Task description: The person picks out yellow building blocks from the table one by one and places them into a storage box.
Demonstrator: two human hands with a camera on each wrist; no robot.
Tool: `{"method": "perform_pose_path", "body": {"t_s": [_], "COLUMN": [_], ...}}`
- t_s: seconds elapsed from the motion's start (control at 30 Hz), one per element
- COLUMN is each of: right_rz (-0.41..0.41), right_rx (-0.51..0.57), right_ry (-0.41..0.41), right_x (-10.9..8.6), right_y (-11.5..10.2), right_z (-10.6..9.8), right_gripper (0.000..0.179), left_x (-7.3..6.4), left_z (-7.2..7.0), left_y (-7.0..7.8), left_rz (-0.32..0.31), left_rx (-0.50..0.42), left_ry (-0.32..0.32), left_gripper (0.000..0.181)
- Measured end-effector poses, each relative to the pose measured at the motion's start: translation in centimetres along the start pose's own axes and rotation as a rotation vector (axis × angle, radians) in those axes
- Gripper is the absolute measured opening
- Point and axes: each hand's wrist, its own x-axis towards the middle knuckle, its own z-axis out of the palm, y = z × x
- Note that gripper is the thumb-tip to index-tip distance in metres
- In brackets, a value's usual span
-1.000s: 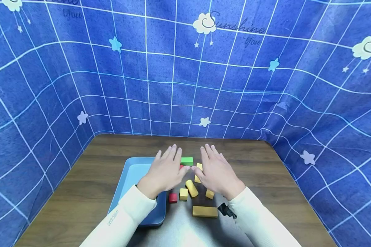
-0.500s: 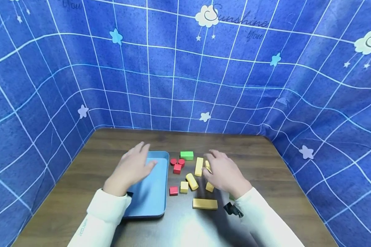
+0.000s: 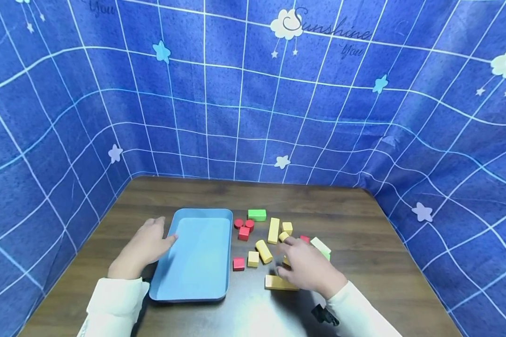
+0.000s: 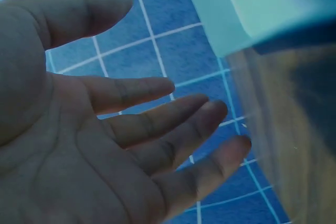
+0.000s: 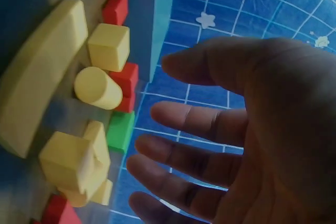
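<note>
Tray on table, blocks right of it, curtain behind and at both sides

The left hand moves from above the tray to its left side; the right hand draws nearer the person, uncovering a red block and a pale block.

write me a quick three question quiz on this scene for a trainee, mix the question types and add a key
1. True or false: the left hand is nearer the blue tray than the right hand is.
2. Which colour is the block just beyond the two red discs? A yellow, B green, C black.
3. Fill in: as the person sees it, the coloured blocks lie to the ___ of the blue tray.

Key: 1 true; 2 B, the green block; 3 right.
</note>
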Motion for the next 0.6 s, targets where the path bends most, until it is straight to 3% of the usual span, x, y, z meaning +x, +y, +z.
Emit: {"method": "perform_pose_path", "body": {"t_s": [0.23,0.6], "right_rz": [-0.011,-0.009], "right_rx": [0.125,0.135], "right_ry": [-0.078,-0.110], "right_x": [-0.9,-1.5], "right_y": [0.3,1.0], "right_z": [1.2,2.6], "right_gripper": [0.026,0.033], "left_x": [0.4,1.0], "left_z": [0.7,0.9], "left_y": [-1.3,-0.8], "left_rz": [-0.049,-0.093], "left_rx": [-0.019,-0.022], "left_ry": [-0.044,-0.040], "left_gripper": [0.080,0.079]}}
